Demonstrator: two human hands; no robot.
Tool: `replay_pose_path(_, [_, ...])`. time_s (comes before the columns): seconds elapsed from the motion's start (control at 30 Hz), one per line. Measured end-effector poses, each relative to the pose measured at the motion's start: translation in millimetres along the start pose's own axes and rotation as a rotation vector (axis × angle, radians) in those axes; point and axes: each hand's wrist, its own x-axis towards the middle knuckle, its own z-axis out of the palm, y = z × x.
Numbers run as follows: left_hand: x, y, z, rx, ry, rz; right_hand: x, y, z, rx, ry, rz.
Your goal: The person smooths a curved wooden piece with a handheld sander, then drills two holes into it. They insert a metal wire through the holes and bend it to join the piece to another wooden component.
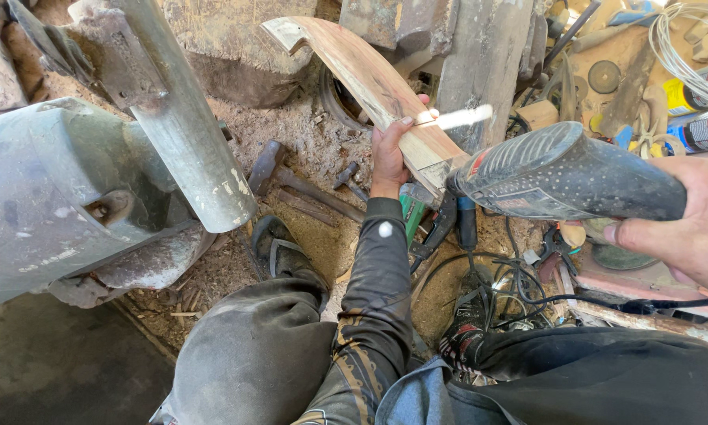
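Sawdust and wood chips cover the workshop floor (322, 149), which is crowded with tools and scrap. Nearest the camera are the person's dark trousers (252, 354) and a dark sleeve (378, 291) running up from the lap. A sandal (279, 248) shows on the foot at the left, and tangled black cables (511, 283) lie by the other foot.

At the end of the sleeve, the left hand (389, 153) is clamped around a curved wooden board (378, 90), fingers wrapped over its edge close to the lower end. That board rises in an arc up and to the left, its far tip pale and squared. The right hand (685, 220) comes in from the right edge and grips the rear of a dark power tool (559, 173), whose nose touches the board's lower end just beside the left hand. The two hands are apart, one on each thing.

Left of them a grey metal pipe (185, 118) slants down across a dusty grey machine body (55, 189). Hammers (291, 181) lie in the sawdust beyond the sandal. Farther back at the right sit a coil of pale wire (685, 47) and some cans (700, 94).
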Motion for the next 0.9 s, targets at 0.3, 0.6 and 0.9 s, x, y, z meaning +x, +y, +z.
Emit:
replay_pose_path(0.3, [-1.8,0.8,4.2,-0.002,0.021,-0.01,-9.6,-20.9,-2.9,-0.217,-0.006,0.039])
replay_pose_path(0.6, [-1.4,-0.9,4.6,0.01,0.014,-0.002,-11.0,-42.2,-3.7,-0.329,-0.048,0.05])
replay_pose_path(0.9, [-0.4,-2.9,2.1,0.022,0.027,-0.002,-12.5,-54.2,-5.5,-0.413,-0.065,0.077])
